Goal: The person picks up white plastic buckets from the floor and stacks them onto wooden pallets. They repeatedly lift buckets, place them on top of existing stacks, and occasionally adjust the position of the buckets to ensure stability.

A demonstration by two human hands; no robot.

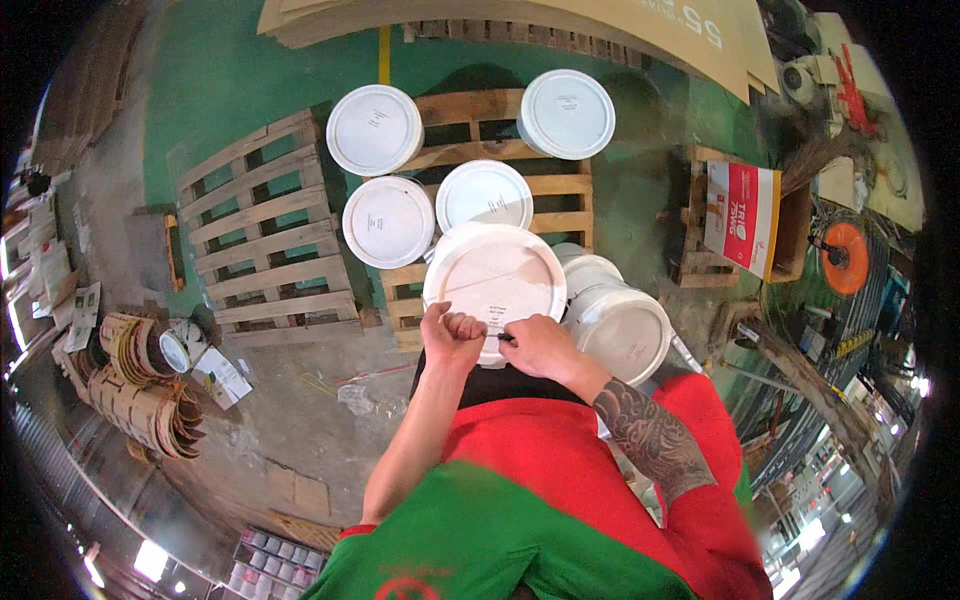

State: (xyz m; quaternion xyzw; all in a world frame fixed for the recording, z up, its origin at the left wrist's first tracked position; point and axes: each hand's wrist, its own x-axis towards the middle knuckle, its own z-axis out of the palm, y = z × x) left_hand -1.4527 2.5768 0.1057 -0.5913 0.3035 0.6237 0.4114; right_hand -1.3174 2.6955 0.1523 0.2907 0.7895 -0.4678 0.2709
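Directly in front of me is a white lidded bucket [495, 270], its lid marked with small dark print. My left hand [455, 335] is curled closed over the near left part of its rim. My right hand [540, 347] is closed at the near right part, thumb and fingers pinched on a small dark, thin item [503, 337]. That item spans the gap between my hands; its kind is too small to tell. Whether my left fingers also grip it is hidden. Another white bucket [622, 335] stands just right of my right hand.
Four white buckets, such as the near one [484, 197], stand around a wooden pallet [560, 185]. A second pallet [265, 225] lies to the left. Cardboard sheets [600, 20] are stacked at the far side. A red-and-white carton [742, 218] sits right; curved cardboard pieces [135, 400] lie left.
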